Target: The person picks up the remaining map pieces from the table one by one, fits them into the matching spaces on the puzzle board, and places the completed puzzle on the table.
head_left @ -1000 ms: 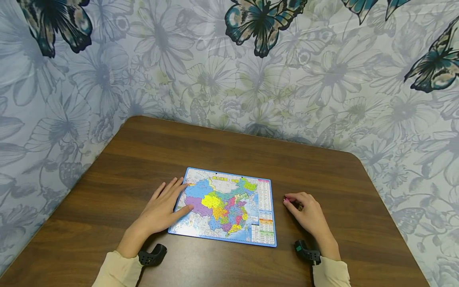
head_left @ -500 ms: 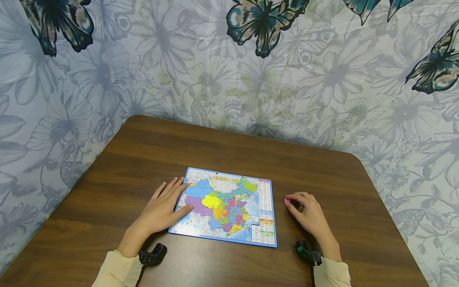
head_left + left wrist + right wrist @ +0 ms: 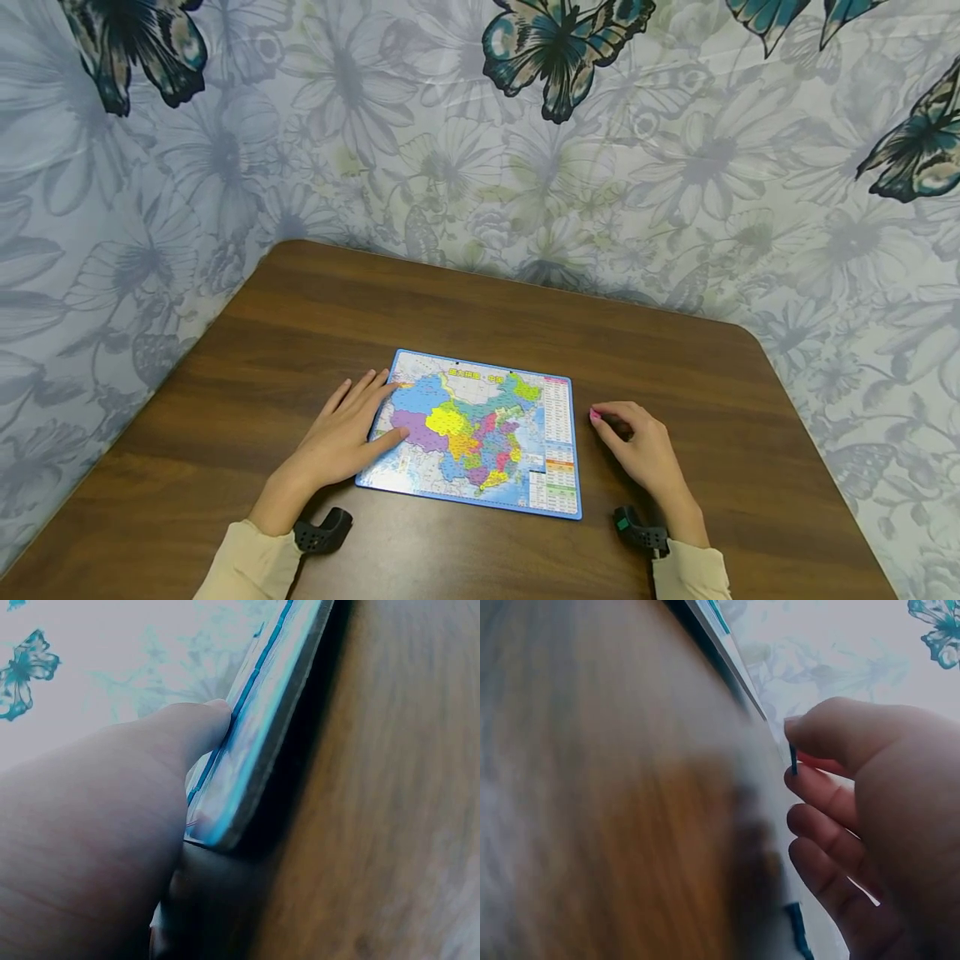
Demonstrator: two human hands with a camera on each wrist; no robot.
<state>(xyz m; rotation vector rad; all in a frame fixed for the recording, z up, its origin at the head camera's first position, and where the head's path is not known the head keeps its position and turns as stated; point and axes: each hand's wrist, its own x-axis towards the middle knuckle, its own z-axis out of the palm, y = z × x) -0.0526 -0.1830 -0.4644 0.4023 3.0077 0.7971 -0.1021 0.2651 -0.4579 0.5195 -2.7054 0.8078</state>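
Note:
A colourful map puzzle board (image 3: 558, 417) with a blue rim lies on the table. My left hand (image 3: 337, 442) rests along its left side, fingers spread over the edge and thumb on the purple part. In the left wrist view, the thumb (image 3: 199, 724) lies on the board's (image 3: 251, 761) surface near its thick edge. Right of the board, my right hand (image 3: 641, 442) pinches a small pink puzzle piece (image 3: 595, 413) between thumb and forefinger. The right wrist view shows that puzzle piece (image 3: 793, 759) as a thin dark edge between the fingertips, with the other fingers curled below.
The brown wooden table (image 3: 465, 308) extends around the board on all sides. Behind it hangs a floral cloth (image 3: 337, 167) printed with butterflies. A black wrist camera sits on each wrist, the left camera (image 3: 324, 532) and the right camera (image 3: 639, 529) both low over the tabletop.
My right hand has shifted slightly left toward the board, and more of the pink piece's face shows. My left hand stays on the board. The head view has shifted a little.

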